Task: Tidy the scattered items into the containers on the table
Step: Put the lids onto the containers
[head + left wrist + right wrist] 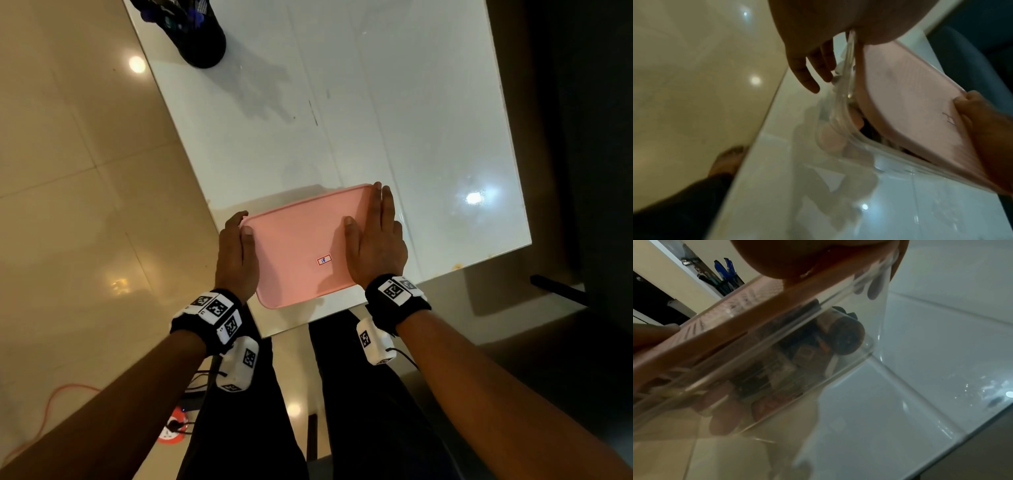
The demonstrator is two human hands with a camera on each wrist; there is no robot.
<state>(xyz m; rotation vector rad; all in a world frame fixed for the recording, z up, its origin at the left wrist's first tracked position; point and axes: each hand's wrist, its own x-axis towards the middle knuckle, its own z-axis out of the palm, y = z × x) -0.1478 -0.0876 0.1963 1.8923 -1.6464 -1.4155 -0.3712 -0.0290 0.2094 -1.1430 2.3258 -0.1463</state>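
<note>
Head: pink lid (pixel 294 250) under right hand (pixel 376 240)

The right hand (pixel 797 257) presses its palm on the pink lid (pixel 760 316), which covers a clear plastic container (pixel 838 369). Its fingertips (pixel 874 288) show blurred through the clear wall. Inside lie dark, jumbled items, among them a round brown object (pixel 846 337). The left hand (pixel 651 335) rests its thumb on the lid's other end. The container stands by an edge of the white tabletop (pixel 931 345), with beige floor tiles (pixel 684 464) beyond. At the far edge stands a black mesh pen holder (pixel 730 285) holding blue pens (pixel 723 269).
</note>
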